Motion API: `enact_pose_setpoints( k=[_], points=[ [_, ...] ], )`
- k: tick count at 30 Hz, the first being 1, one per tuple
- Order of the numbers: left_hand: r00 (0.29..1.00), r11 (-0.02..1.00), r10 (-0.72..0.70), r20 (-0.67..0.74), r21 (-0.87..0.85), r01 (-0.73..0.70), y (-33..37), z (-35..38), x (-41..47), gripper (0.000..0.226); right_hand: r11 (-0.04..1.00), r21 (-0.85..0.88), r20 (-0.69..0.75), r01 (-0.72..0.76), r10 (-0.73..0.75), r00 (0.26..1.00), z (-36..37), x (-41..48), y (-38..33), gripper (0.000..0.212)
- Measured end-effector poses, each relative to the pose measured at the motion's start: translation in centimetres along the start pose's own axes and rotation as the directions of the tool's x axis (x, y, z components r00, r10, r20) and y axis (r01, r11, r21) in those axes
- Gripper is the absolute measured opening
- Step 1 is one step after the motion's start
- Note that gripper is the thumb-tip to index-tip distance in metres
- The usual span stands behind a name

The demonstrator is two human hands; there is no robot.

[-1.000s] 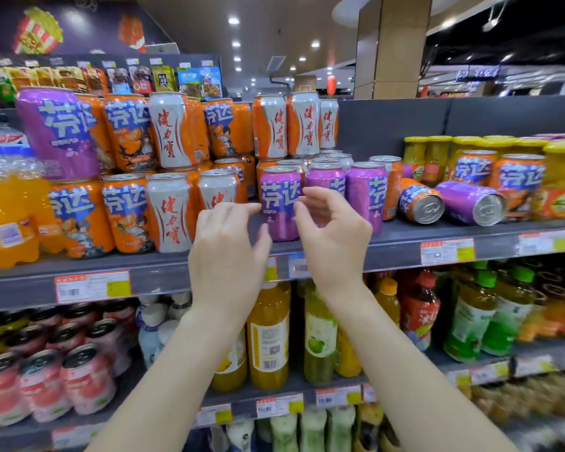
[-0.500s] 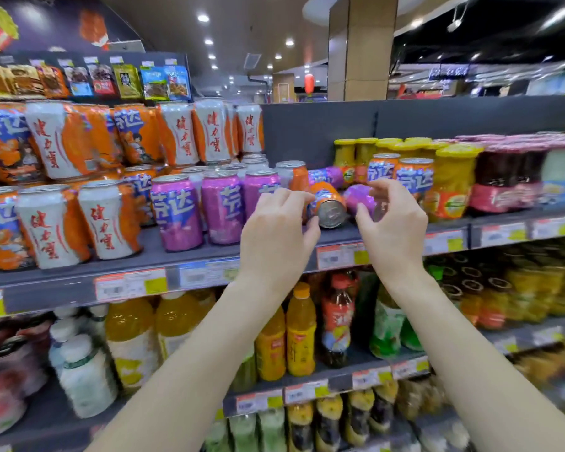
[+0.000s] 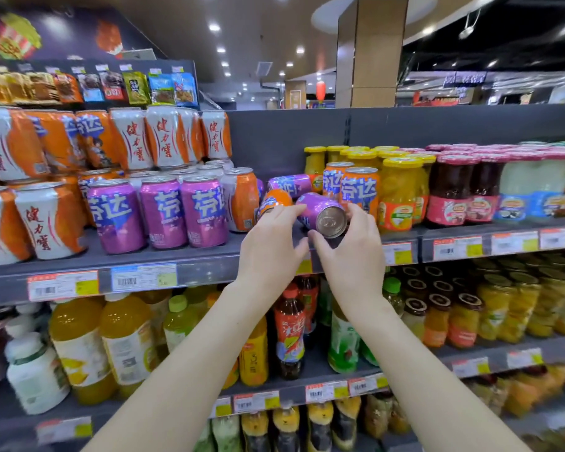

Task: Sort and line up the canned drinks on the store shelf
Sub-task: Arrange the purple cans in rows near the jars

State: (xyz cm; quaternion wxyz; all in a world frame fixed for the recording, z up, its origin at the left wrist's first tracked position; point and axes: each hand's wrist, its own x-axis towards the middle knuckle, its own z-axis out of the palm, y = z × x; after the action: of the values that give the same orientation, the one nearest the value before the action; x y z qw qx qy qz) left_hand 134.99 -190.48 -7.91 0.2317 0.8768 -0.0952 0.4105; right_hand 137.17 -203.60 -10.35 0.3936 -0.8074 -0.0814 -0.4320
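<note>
Right hand point(image 3: 351, 259) clasped tipped purple can point(image 3: 322, 212), thumb under its base, fingers over far side. Can at shelf point(image 3: 177, 256) front, base toward camera. Left hand point(image 3: 271, 247) unclenched, straight fingers touching tipped orange can point(image 3: 273, 200) just left of grip. 3 upright purple cans point(image 3: 163, 212) further left. 2 upright orange cans point(image 3: 348, 187) just behind grip.

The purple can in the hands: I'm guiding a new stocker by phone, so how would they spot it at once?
On the grey shelf, look between the upright purple cans and the yellow-lidded jars, where three cans lie toppled. The purple can is the front one, in the right hand; only its silver end faces you.
</note>
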Motion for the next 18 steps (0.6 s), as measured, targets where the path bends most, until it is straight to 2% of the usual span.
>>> enact_pose_setpoints(
  k=[6, 8, 11, 14, 18],
  points=[
    [1.000, 0.999, 0.006, -0.031, 0.036, -0.005, 0.8, 0.3, -0.1, 0.048, 0.997, -0.055, -0.014, -0.055, 0.055, 0.998, 0.5, 0.8, -0.9, 0.067],
    [1.000, 1.000, 0.000, -0.030, 0.028, 0.001, 0.6, 0.2, -0.1, 0.048, 0.998, -0.019, -0.018, -0.067, 0.067, 0.998, 0.5, 1.0, -1.0, 0.064],
    [0.999, 1.000, -0.004, -0.038, 0.021, 0.004, 0.3, -0.3, 0.2, 0.053, 0.998, 0.061, -0.055, -0.010, 0.014, 0.998, 0.0, 2.0, -1.6, 0.055],
    [0.996, 0.993, -0.028, -0.085, 0.112, 0.037, -0.2, -0.9, 0.7, 0.052, 0.997, 0.036, -0.109, 0.065, -0.060, 0.992, -0.3, 3.8, -3.0, 0.052],
    [0.981, 0.969, -0.079, -0.180, 0.218, 0.118, -0.9, -1.4, 1.4, 0.049, 0.992, 0.027, -0.029, 0.122, -0.122, 0.992, 0.3, 5.3, -4.1, 0.060]
  ],
)
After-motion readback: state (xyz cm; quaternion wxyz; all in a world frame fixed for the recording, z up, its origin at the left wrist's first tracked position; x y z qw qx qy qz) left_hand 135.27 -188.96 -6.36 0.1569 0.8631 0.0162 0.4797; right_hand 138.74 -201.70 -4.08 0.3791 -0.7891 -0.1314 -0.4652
